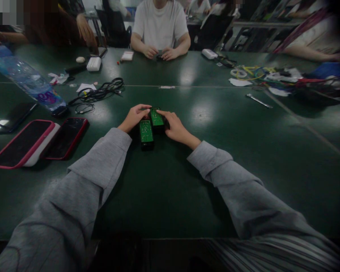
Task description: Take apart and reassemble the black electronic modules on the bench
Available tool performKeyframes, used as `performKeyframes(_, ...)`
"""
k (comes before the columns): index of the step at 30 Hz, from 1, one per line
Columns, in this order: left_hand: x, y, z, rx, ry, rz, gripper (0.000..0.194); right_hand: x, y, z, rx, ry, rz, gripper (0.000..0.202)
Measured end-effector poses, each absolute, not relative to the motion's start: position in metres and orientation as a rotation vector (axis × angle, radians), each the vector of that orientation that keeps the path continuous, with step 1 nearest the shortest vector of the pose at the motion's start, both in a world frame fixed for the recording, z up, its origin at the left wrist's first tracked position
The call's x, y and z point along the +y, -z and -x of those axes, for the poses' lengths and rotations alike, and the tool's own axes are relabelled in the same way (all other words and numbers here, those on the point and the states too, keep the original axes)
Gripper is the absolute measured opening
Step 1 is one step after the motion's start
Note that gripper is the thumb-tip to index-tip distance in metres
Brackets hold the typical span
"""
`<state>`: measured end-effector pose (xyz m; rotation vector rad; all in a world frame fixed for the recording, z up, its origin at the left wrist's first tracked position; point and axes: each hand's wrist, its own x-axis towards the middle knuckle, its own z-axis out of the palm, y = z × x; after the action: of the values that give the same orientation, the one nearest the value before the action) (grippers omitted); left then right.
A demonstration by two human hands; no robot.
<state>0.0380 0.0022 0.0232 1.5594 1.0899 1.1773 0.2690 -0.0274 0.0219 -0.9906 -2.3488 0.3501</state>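
Two small black cases with green circuit boards in them are in front of me at the middle of the table. The farther circuit board (156, 118) is between my two hands. My left hand (135, 116) is closed at its far left corner, thumb and fingers together there. My right hand (174, 126) grips its right side, with the index finger laid over the board's top. The nearer circuit board (146, 131) sits just in front and to the left, beside my left hand. Something reddish, partly hidden, shows between my left hand and the boards.
On the left lie several phones (66, 138) and a tilted plastic bottle (36, 83). Black cables (102, 90) are beyond my left hand. A wrench (258, 101) and a tangle of wires (257, 73) lie to the right. A person (160, 26) sits opposite, both hands on the green table (170, 204).
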Motion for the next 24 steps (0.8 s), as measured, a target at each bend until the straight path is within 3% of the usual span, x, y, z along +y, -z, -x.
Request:
performKeyframes(21, 0.0003, -0.029, -0.0427, 1.174, -1.169, -1.429, 0.017, -0.0274, -0.0185, -0.2689, -2.312, -0.373, 0.952, 0.079)
performKeyframes(24, 0.0011, -0.0274, -0.0428, 1.183, -1.19, -1.437, 0.017, -0.0242, -0.0144, -0.2685, -2.259, -0.392, 0.938, 0.072)
